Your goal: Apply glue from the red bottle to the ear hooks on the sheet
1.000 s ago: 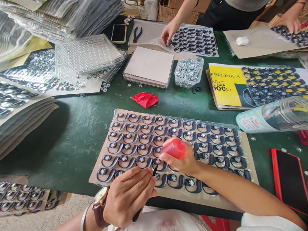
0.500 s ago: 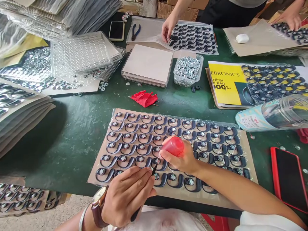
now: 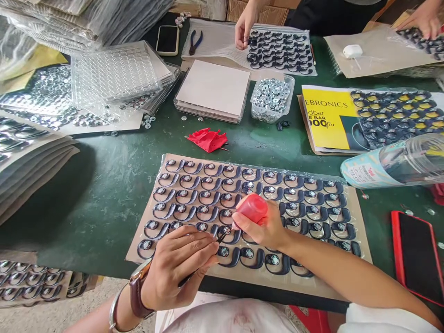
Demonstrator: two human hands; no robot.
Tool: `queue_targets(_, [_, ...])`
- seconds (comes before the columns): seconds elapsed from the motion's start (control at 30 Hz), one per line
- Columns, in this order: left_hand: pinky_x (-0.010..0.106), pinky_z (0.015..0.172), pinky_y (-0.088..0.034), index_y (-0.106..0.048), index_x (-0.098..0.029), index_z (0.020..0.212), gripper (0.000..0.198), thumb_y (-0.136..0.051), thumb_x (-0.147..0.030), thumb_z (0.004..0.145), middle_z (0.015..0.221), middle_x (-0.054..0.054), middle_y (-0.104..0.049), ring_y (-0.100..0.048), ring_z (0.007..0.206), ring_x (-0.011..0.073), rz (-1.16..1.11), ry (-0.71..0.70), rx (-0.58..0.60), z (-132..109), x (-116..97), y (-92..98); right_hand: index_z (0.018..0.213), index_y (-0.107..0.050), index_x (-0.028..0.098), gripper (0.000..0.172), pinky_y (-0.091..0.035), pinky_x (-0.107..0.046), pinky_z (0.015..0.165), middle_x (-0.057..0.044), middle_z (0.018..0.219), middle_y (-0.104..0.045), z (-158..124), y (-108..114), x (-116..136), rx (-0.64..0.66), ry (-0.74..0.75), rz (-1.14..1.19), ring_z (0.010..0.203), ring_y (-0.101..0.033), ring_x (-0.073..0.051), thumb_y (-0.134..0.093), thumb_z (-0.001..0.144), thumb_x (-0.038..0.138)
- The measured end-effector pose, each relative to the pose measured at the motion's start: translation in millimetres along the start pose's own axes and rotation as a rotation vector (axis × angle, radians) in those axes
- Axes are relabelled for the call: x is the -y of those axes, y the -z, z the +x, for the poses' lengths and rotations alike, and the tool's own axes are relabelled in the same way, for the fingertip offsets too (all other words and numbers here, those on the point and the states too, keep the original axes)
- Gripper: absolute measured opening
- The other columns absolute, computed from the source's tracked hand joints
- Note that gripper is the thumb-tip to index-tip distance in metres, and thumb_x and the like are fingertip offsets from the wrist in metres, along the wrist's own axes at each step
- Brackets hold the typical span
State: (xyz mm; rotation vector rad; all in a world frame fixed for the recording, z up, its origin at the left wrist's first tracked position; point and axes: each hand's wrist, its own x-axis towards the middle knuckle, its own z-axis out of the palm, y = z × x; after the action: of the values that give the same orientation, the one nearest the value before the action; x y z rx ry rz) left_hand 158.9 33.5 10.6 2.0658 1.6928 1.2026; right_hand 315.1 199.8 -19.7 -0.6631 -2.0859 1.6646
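Head view: right hand (image 3: 265, 229) clamped round a small red squeeze bottle (image 3: 255, 209), soft, light plastic, probably best gripped mid-body. Left hand (image 3: 176, 268) pinches a thin stiff pick (image 3: 219, 239) pen-style, tip between both hands at a glossy black ear hook (image 3: 225, 230). Rows of these lie beneath, on filmed card (image 3: 239, 281), likely easily nudged.

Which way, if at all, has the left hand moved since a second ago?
Yes. The left hand has slid forward and slightly left over the sheet of ear hooks, now covering more of its near row.
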Motion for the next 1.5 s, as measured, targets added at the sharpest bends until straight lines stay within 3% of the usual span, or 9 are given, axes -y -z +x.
queue_targets(0.3, [0.031, 0.071, -0.056, -0.065, -0.016, 0.103, 0.023, -0.056, -0.004, 0.086, 0.085, 0.005, -0.075, -0.071, 0.074, 0.0164, -0.119, 0.119, 0.001, 11.5, 8.9, 6.3, 0.073, -0.058, 0.021, 0.022, -0.053, -0.027, 0.05, -0.001, 0.057, -0.064, -1.3, 0.6, -0.2, -0.018, 0.052, 0.011, 0.05, -0.061, -0.015, -0.066, 0.086, 0.037])
queue_targets(0.67, [0.032, 0.07, -0.056, -0.067, -0.015, 0.101, 0.022, -0.057, -0.004, 0.085, 0.085, 0.005, -0.075, -0.071, 0.073, 0.0167, -0.139, 0.135, 0.009, 12.3, 12.0, 7.4, 0.074, -0.061, 0.021, 0.014, -0.055, -0.027, 0.053, -0.001, 0.058, -0.067, -0.7, -1.2, 4.2, -0.009, 0.116, -0.001, 0.051, -0.063, -0.015, -0.067, 0.084, 0.028])
queue_targets(0.87, [0.03, 0.07, -0.055, -0.068, -0.017, 0.096, 0.018, -0.056, -0.006, 0.088, 0.083, 0.004, -0.075, -0.069, 0.071, 0.0156, -0.161, 0.199, -0.008, 13.9, 15.1, 7.2, 0.076, -0.066, 0.019, 0.014, -0.055, -0.025, 0.056, -0.004, 0.073, -0.071, 0.4, -1.3, -0.4, -0.005, 0.302, -0.051, 0.056, -0.065, -0.014, -0.07, 0.084, 0.03])
queue_targets(1.0, [0.03, 0.07, -0.054, -0.069, -0.015, 0.09, 0.014, -0.058, -0.007, 0.088, 0.076, 0.003, -0.073, -0.067, 0.069, 0.0152, -0.154, 0.253, -0.022, 12.8, 17.8, 5.9, 0.081, -0.066, 0.018, 0.017, -0.054, -0.024, 0.054, -0.002, 0.068, -0.069, 1.3, -3.7, -3.2, -0.017, 0.384, -0.054, 0.056, -0.065, -0.014, -0.073, 0.083, 0.033])
queue_targets(1.07, [0.029, 0.069, -0.054, -0.069, -0.015, 0.089, 0.012, -0.059, -0.008, 0.088, 0.075, 0.003, -0.072, -0.066, 0.068, 0.0149, -0.146, 0.26, -0.029, 11.8, 18.5, 5.2, 0.079, -0.065, 0.019, 0.02, -0.054, -0.024, 0.054, -0.002, 0.071, -0.069, 2.9, -2.8, -0.9, 0.002, 0.353, -0.054, 0.057, -0.065, -0.014, -0.075, 0.081, 0.036])
queue_targets(1.3, [0.028, 0.069, -0.053, -0.069, -0.014, 0.095, 0.015, -0.06, -0.006, 0.086, 0.082, 0.003, -0.074, -0.069, 0.072, 0.0143, -0.096, 0.148, -0.07, 0.7, 5.0, 2.4, 0.083, -0.064, 0.02, 0.029, -0.053, -0.026, 0.054, 0.0, 0.066, -0.067, 8.9, 17.8, 30.9, 0.246, -0.101, 0.156, 0.058, -0.065, -0.014, -0.07, 0.084, 0.048])
queue_targets(1.37, [0.031, 0.074, -0.054, -0.068, -0.01, 0.1, 0.018, -0.059, -0.005, 0.085, 0.087, 0.006, -0.075, -0.072, 0.08, 0.0168, -0.033, 0.024, -0.065, -8.0, -4.6, 2.4, 0.083, -0.064, 0.02, 0.027, -0.053, -0.025, 0.054, 0.0, 0.067, -0.068, 1.2, 16.8, 34.8, 0.227, -0.132, 0.158, 0.059, -0.065, -0.014, -0.073, 0.082, 0.045])
queue_targets(1.5, [0.034, 0.084, -0.057, -0.068, -0.003, 0.102, 0.018, -0.057, -0.011, 0.089, 0.092, 0.012, -0.076, -0.073, 0.093, 0.0221, 0.165, -0.198, 0.012, -27.3, -24.9, 2.9, 0.082, -0.063, 0.02, 0.022, -0.054, -0.026, 0.053, 0.0, 0.062, -0.068, -25.0, -1.4, 23.7, 0.049, -0.097, 0.105, 0.055, -0.065, -0.015, -0.074, 0.082, 0.039])
